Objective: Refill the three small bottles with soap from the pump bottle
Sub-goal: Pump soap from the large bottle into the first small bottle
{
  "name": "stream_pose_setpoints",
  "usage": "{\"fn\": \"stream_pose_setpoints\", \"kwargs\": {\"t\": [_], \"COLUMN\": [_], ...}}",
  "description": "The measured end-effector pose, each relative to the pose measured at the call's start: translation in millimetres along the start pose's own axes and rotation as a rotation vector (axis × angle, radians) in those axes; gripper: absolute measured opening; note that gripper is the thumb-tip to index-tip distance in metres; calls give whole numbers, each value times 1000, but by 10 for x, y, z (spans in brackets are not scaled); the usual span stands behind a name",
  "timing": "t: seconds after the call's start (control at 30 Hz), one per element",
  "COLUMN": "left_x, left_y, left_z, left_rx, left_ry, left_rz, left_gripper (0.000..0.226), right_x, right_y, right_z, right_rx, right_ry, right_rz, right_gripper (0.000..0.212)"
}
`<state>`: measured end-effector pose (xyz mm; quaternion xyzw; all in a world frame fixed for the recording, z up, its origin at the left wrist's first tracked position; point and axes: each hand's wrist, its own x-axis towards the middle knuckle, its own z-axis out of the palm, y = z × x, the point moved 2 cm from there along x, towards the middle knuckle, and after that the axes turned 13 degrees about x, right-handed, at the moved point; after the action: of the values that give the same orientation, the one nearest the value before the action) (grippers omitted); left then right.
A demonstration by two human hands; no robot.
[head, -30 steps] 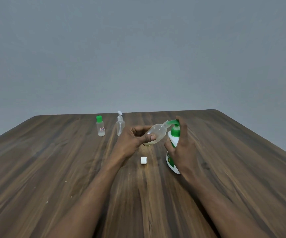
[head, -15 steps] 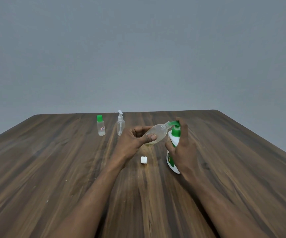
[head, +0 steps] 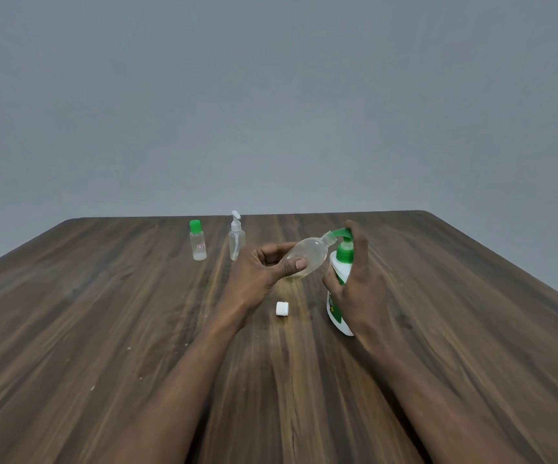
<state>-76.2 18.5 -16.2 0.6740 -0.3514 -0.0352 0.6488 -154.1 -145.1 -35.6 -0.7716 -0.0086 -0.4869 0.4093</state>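
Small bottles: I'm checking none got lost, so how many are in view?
3. The green-capped bottle and the white-pump bottle stand side by side at the table's far left; the uncapped bottle is tilted in the left hand. None seems hidden.

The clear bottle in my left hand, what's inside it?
The clear bottle holds a shallow pool of pale yellowish liquid at its lower end; the thumb of the left hand covers part of it.

Obstacles: white cap (head: pixel 282 308) between the forearms; green-capped bottle (head: pixel 198 241) and spray bottle (head: pixel 236 238) far left-centre. Desk (head: pixel 70 329) flanks open.
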Motion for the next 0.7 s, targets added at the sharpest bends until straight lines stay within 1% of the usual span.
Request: {"fn": "stream_pose_setpoints", "kwargs": {"t": [0.2,0.33,0.43,0.57,0.63,0.7], "left_x": [-1,-10,-17,-19,-19,-17], "left_y": [-19,-24,-23,-17,-8,-11], "left_z": [-23,-12,5,11,11,14], "left_rx": [-4,24,20,3,-1,-8], "left_ry": [13,7,9,11,9,8], "left_rz": [-11,-16,-22,-25,-16,-12], "left_gripper": [43,39,42,42,40,38], "right_x": [4,-2,-7,-6,-1,3], "right_y": [-17,17,20,45,63,68], "right_z": [21,16,15,10,9,12], "right_rx": [-11,-21,-7,-9,-7,-10], "right_ry": [-11,22,13,-15,-13,-4], "right_rz": [-25,-17,-21,-3,5,-2], "right_gripper": [63,61,64,77,78,75]}}
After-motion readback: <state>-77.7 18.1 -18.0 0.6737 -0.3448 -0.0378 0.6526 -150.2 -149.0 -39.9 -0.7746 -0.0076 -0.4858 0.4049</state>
